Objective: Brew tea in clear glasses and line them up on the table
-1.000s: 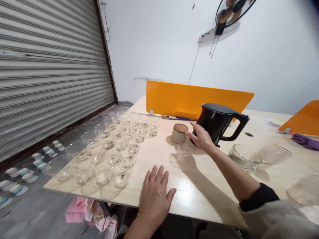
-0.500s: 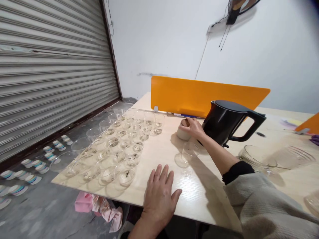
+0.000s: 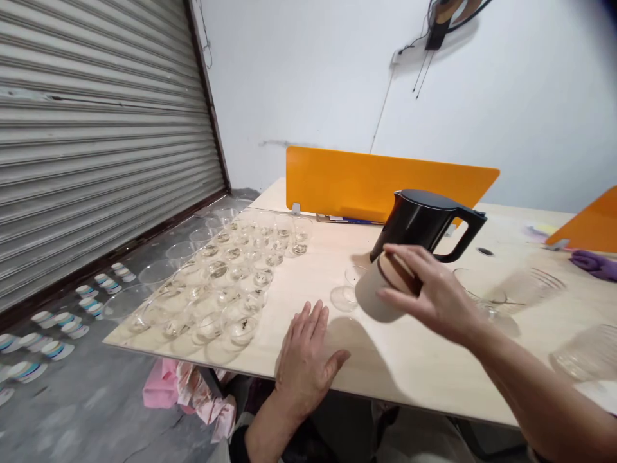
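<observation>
My right hand [image 3: 429, 292] grips a cream canister [image 3: 378, 297] by its brown wooden-looking lid and holds it tilted above the table. Flat near the table's front edge lies my left hand [image 3: 308, 360], fingers stretched out and holding nothing. Behind the canister, partly hidden by it, is a clear cup [image 3: 354, 275]. A black electric kettle [image 3: 409, 222] stands just beyond my right hand. To the left of my left hand, several clear cups [image 3: 243, 329] stand in rows, with small dark bits at their bottoms.
An orange divider panel [image 3: 366, 183] stands across the table [image 3: 328, 244]. At right are clear glass vessels [image 3: 530, 289], a ribbed clear one [image 3: 590, 354] and a purple cloth [image 3: 595, 263]. White stacked items [image 3: 60, 350] and pink cloth [image 3: 161, 386] lie low at left.
My right hand has lifted the canister from beside the kettle and brought it nearer, tilting it. My left hand stays flat on the table. The view has shifted slightly.
</observation>
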A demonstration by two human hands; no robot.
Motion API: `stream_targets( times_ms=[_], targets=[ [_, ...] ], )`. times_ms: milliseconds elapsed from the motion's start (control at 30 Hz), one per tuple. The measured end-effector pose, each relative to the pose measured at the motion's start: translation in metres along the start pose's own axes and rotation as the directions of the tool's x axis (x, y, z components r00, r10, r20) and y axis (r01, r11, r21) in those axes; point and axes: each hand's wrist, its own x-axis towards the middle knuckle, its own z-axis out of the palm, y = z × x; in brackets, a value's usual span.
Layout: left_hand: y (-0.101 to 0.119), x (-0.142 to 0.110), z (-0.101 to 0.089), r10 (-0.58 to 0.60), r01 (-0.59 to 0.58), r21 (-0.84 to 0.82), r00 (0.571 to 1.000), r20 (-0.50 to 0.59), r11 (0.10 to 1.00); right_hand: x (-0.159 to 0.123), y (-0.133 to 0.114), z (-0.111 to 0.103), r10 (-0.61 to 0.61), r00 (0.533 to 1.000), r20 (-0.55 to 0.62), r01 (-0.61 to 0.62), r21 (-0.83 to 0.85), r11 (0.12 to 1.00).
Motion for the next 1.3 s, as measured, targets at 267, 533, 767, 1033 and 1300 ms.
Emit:
stream_targets(
  times_ms=[267, 533, 767, 1033, 1300],
  targets=[
    [0.035, 0.018, 0.004, -0.110, 0.208, -0.570, 0.973, 0.201, 0.795, -0.068, -0.007, 0.059, 0.017, 0.994, 0.110, -0.023, 0.058, 0.998],
    [0.049, 0.034, 0.018, -0.134, 0.217, -0.677, 0.976, 0.174, 0.703, -0.067, -0.013, 0.062, -0.013, 0.995, 0.098, 0.015, -0.022, 1.000],
    [0.048, 0.034, 0.019, -0.137, 0.225, -0.686, 0.974, 0.181, 0.693, -0.064, -0.013, 0.066, 0.083, 0.997, 0.003, -0.083, 0.145, 0.986],
    [0.048, 0.031, 0.016, -0.170, 0.270, -0.672, 0.962, 0.212, 0.690, -0.070, 0.005, 0.038, 0.283, 0.924, -0.256, -0.223, 0.242, 0.944],
    [0.051, 0.031, 0.015, -0.177, 0.273, -0.685, 0.962, 0.209, 0.676, -0.132, 0.089, 0.063, 0.500, 0.864, -0.055, -0.502, -0.169, 0.848]
  ],
)
